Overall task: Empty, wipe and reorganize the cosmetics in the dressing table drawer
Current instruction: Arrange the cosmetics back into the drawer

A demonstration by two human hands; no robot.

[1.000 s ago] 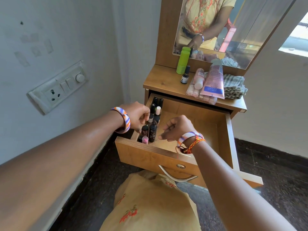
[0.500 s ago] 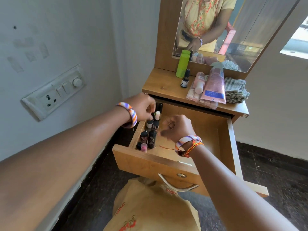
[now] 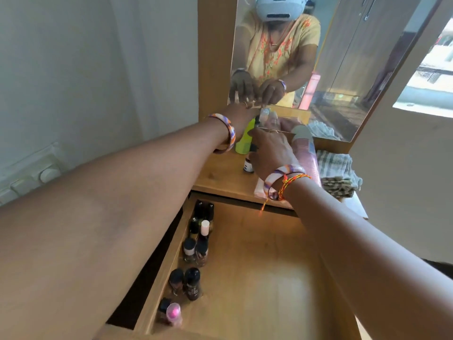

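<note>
The open wooden drawer (image 3: 259, 271) lies below me, and several small nail-polish bottles (image 3: 196, 249) stand in a row along its left wall. Both my arms reach over it to the dressing table top (image 3: 215, 177). My left hand (image 3: 241, 111) is at the foot of the mirror by the top of a green bottle (image 3: 244, 142); its reflection shows the fingers apart. My right hand (image 3: 270, 150) is curled around the black cap of a small dropper bottle (image 3: 248, 166) standing beside the green bottle.
A pink tube (image 3: 307, 155) and a folded striped cloth (image 3: 339, 173) lie on the top to the right of my hands. The mirror (image 3: 343, 69) rises just behind them. A wall with a switch plate (image 3: 36, 174) is close on the left.
Both hands have left the drawer and moved up and forward to the table top. My head has come closer, so the drawer fills the lower view.
</note>
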